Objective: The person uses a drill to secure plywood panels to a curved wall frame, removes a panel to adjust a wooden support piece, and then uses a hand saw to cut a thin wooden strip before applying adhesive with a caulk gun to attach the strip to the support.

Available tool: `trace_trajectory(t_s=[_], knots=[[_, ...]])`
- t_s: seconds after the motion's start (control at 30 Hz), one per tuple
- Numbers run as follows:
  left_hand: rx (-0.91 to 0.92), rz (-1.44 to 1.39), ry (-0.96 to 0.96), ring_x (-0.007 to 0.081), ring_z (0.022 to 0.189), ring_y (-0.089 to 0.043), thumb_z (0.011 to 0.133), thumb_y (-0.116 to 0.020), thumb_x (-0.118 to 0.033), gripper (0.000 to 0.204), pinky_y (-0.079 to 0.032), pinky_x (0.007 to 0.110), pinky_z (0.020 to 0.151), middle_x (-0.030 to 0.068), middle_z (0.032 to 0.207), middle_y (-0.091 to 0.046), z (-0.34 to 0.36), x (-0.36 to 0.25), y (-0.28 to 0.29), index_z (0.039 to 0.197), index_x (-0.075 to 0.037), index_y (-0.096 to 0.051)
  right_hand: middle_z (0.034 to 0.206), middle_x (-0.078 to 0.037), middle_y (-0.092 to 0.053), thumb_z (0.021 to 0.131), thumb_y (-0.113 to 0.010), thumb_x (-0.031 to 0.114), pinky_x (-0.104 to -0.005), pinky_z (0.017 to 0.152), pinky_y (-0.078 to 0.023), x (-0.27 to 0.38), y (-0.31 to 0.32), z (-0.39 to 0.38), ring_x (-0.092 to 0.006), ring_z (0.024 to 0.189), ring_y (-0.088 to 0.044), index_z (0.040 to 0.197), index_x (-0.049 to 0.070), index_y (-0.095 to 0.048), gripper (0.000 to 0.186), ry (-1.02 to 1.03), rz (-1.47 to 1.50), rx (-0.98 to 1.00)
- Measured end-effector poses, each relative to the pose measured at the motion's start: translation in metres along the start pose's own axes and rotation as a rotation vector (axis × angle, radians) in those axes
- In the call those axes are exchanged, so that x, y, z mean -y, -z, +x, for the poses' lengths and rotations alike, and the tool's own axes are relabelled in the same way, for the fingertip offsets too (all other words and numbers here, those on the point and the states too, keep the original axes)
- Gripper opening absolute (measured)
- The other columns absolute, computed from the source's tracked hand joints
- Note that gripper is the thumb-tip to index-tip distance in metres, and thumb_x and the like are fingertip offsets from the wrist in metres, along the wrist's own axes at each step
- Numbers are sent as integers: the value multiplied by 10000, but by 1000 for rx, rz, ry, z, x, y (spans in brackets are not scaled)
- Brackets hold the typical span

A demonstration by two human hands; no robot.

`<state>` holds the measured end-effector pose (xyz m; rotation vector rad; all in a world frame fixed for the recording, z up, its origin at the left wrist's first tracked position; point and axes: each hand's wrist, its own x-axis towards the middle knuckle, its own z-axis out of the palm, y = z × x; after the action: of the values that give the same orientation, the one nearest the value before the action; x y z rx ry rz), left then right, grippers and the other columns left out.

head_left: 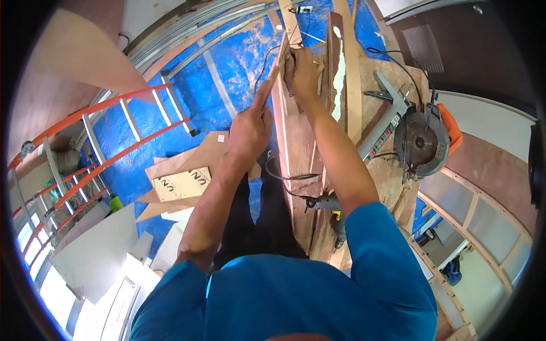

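Both hands work at the far end of a long reddish-brown plywood strip (296, 142) lying lengthwise on the bench (392, 176). The left hand (250, 128) steadies its left edge, forefinger stretched along it as if to guide. The right hand (304, 71) has its fingers curled shut on something small that I cannot make out. A grey circular saw (424, 142) sits at the bench's right edge.

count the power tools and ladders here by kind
circular saw: 1
drill: 1
ladder: 1
total: 3
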<state>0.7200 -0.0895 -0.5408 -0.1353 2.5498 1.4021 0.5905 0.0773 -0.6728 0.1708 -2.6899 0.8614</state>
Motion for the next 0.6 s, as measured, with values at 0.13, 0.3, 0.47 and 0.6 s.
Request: trace_trajectory(t_s=[0.13,0.3,0.47,0.6], knots=[[79,7,27,502,1008,-673,1011,-530,-96,617,-560,551,823,318,1253,-652,-87,-6,37,1594,-228,-377,1127,-132,-629,979,-593,200,-528,1028,-316,-2,-2,5,-345,1102,-573,1151,108,-652,204,-18,-11,-28],[-3,-5,-70,500,1044,-664,1028,-521,-110,561,-559,542,854,294,1316,-632,-100,22,38,1570,-204,-417,1099,-128,-625,976,-595,172,-509,999,-320,6,3,6,-347,1068,-564,1138,104,-644,183,42,7,-49],[70,-56,94,480,1108,-673,996,-503,-35,583,-536,508,856,341,1240,-629,14,-8,7,1562,-138,-404,1085,-123,-623,974,-595,170,-504,1006,-319,1,1,6,-342,1076,-567,1129,95,-643,179,52,-14,-41],[87,-4,61,515,1055,-648,1005,-504,-59,617,-562,543,841,288,1298,-635,-75,-5,31,1583,-232,-375,1092,-129,-625,963,-598,170,-506,1024,-316,0,-1,6,-346,1086,-567,1126,89,-638,186,-13,13,-55]])
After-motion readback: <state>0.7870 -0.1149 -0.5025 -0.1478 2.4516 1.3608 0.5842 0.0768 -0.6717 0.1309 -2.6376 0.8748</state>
